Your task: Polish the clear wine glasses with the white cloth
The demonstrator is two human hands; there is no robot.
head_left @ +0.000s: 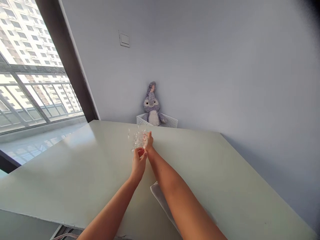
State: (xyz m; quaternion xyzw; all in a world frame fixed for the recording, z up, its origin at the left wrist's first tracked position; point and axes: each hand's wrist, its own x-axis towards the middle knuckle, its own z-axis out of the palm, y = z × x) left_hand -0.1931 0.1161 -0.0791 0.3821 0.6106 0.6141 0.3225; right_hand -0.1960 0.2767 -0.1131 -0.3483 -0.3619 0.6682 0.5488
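A clear, shiny plastic piece with rounded bumps (138,139), perhaps a moulded tray, is held up over the far half of the table (100,173). My left hand (139,163) pinches its near lower edge between thumb and fingers. On its right side is my right hand (150,141), thumb up, with the fingers behind or against the plastic. Pinkish fingers show through the clear material. The two hands are close together, nearly touching at the wrist. Exactly where the right fingertips grip is hard to make out.
Under my right forearm lies a flat grey item with a pale edge (160,196), partly hidden. Beyond the table's far edge, a purple plush toy (151,105) sits in a white perforated basket (172,122) against the wall. A window with railings (37,90) is at left.
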